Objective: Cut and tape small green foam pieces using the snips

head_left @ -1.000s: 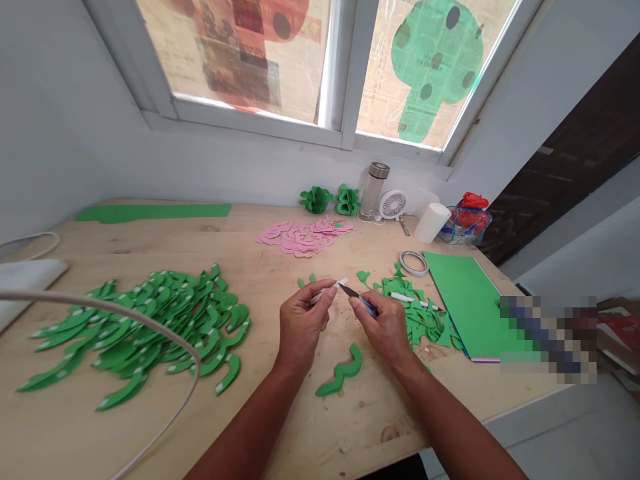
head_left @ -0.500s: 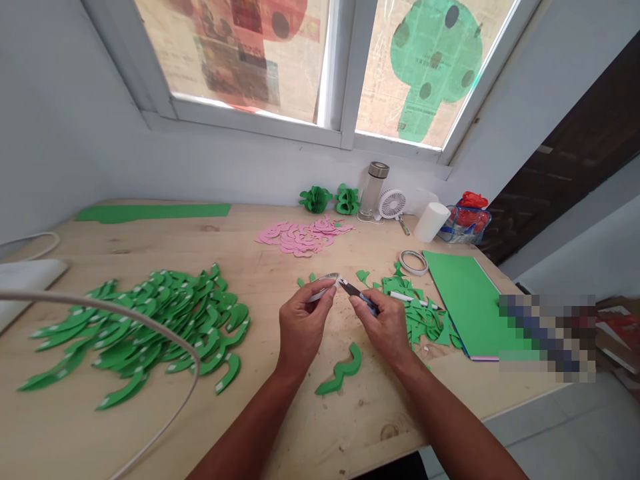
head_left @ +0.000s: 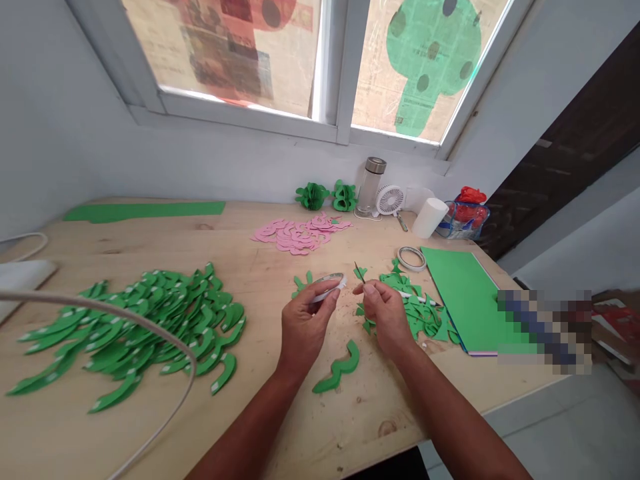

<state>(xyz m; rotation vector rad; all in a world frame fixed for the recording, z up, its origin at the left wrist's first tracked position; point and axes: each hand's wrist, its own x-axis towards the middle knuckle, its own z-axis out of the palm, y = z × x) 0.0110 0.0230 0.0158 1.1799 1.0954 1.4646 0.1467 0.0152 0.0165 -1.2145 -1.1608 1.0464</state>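
One tape roll (head_left: 343, 283) is pinched in the left hand (head_left: 304, 328) above the table (head_left: 250, 413), apart from the right hand (head_left: 391, 315), closed on a pointed tool (head_left: 359, 272) that could nick fingers if either slips.

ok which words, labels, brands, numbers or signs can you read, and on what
None can be read.
Right window pane: rows of print, too small and blurred.
Left window pane: faint print, too blurred.
Tape roll in the left hand: no lettering can be made out.
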